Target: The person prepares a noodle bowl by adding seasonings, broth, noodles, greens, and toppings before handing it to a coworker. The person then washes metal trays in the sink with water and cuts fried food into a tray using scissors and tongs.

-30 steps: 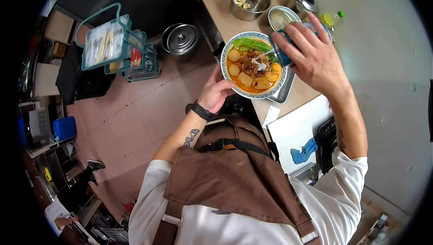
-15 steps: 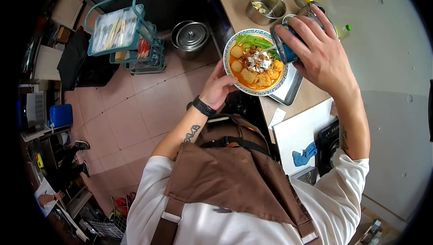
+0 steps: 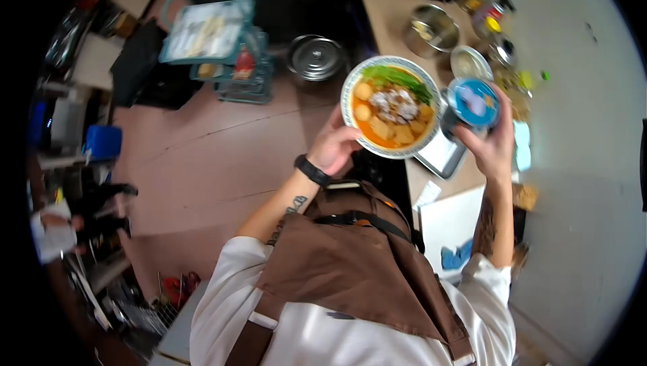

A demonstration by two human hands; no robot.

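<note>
Bowl of soup (image 3: pixel 404 153) is held over the left edge of the worktop (image 3: pixel 391 32), its left side grasped by the left hand (image 3: pixel 333 149). Just beside its right rim, a blue can (image 3: pixel 474 102) is gripped by the right hand (image 3: pixel 495 147). Below, a tray (image 3: pixel 441 154) is partly hidden. Farther off, between the worktop's side edges, a steel pot (image 3: pixel 441 25) is placed.

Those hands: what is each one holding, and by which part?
The left hand holds the bowl by its near left rim; the right hand grips the can around its side.
</note>
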